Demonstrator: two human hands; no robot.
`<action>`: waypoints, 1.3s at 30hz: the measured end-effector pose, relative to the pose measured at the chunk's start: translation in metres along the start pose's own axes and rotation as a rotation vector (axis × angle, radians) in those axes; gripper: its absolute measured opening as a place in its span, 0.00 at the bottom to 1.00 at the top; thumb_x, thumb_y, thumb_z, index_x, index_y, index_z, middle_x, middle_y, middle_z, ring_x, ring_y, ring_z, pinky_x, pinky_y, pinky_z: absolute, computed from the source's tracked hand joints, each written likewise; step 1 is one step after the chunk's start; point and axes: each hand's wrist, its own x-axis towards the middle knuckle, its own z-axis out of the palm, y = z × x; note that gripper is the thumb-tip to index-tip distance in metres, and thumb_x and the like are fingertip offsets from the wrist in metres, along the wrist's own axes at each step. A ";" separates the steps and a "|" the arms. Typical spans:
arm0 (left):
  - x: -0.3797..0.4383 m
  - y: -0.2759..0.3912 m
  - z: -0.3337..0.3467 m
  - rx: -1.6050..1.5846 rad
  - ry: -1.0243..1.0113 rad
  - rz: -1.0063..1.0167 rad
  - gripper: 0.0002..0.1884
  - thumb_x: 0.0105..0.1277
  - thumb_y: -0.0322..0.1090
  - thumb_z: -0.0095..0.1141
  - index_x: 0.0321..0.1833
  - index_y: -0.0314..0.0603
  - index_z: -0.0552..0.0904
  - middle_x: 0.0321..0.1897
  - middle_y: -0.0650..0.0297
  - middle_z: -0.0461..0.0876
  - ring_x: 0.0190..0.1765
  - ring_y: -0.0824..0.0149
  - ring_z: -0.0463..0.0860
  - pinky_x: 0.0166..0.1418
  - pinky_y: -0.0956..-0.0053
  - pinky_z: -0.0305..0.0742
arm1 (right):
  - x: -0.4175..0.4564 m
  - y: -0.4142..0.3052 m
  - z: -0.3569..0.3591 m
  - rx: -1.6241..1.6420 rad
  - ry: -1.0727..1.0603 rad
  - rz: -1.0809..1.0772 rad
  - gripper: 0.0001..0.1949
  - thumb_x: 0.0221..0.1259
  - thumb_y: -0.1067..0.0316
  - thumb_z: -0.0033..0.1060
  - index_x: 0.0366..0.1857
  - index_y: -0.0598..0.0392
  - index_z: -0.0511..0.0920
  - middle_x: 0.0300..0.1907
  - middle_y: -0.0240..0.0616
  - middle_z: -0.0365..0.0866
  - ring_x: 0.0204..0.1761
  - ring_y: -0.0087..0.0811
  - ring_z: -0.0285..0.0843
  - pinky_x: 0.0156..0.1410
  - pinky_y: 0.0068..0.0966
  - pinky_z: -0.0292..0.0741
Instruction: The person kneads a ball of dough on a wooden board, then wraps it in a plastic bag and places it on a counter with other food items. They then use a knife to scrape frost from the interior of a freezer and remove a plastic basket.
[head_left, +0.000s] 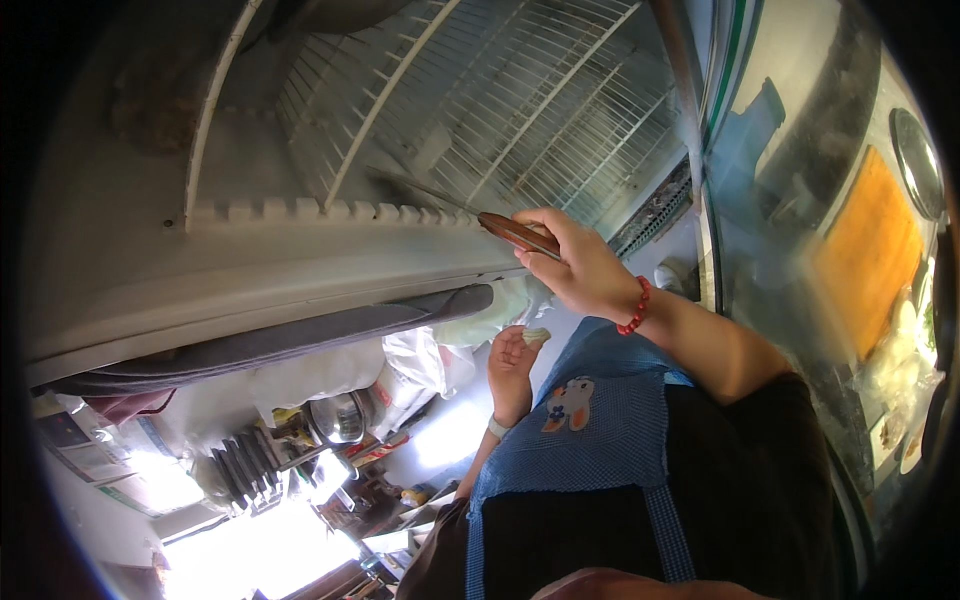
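Note:
My right hand (577, 262), with a red bead bracelet at the wrist, grips a knife (521, 236) by its brown wooden handle. The thin blade points away into a white cabinet, like a refrigerator interior, beside its wire shelves (517, 112). The blade's tip is blurred, and I cannot tell whether it touches anything. Lower down, in front of my blue apron (600, 450) with a rabbit patch, my left hand (511, 367) pinches a small pale green piece (535, 336), perhaps of vegetable. A pale band circles that wrist.
A notched white shelf support (300, 210) runs along the cabinet wall, above a dark grey padded strip (300, 337). White plastic bags (427, 360) and a metal pot (337, 418) are at lower left. Beyond a glass pane at right are an orange board (870, 255) and a round metal lid (916, 163).

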 end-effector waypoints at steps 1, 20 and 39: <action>0.000 0.000 0.000 -0.014 0.002 0.003 0.16 0.69 0.17 0.58 0.58 0.35 0.75 0.50 0.59 0.84 0.57 0.67 0.83 0.65 0.74 0.75 | -0.001 -0.001 0.000 -0.006 0.027 -0.009 0.21 0.69 0.65 0.60 0.62 0.63 0.72 0.44 0.45 0.87 0.43 0.29 0.87 0.47 0.26 0.79; -0.010 -0.001 -0.005 -0.025 0.072 0.008 0.17 0.69 0.16 0.58 0.59 0.33 0.74 0.51 0.58 0.84 0.58 0.67 0.83 0.66 0.73 0.75 | -0.034 -0.008 -0.019 -0.118 0.027 -0.339 0.19 0.69 0.74 0.61 0.62 0.64 0.72 0.44 0.48 0.87 0.45 0.36 0.90 0.49 0.28 0.83; -0.011 -0.008 -0.003 0.071 0.031 -0.035 0.16 0.70 0.18 0.58 0.59 0.33 0.75 0.50 0.59 0.84 0.57 0.68 0.83 0.64 0.75 0.75 | 0.021 -0.016 0.005 -0.285 0.014 -0.240 0.15 0.67 0.67 0.63 0.53 0.62 0.77 0.33 0.51 0.87 0.31 0.46 0.89 0.36 0.34 0.82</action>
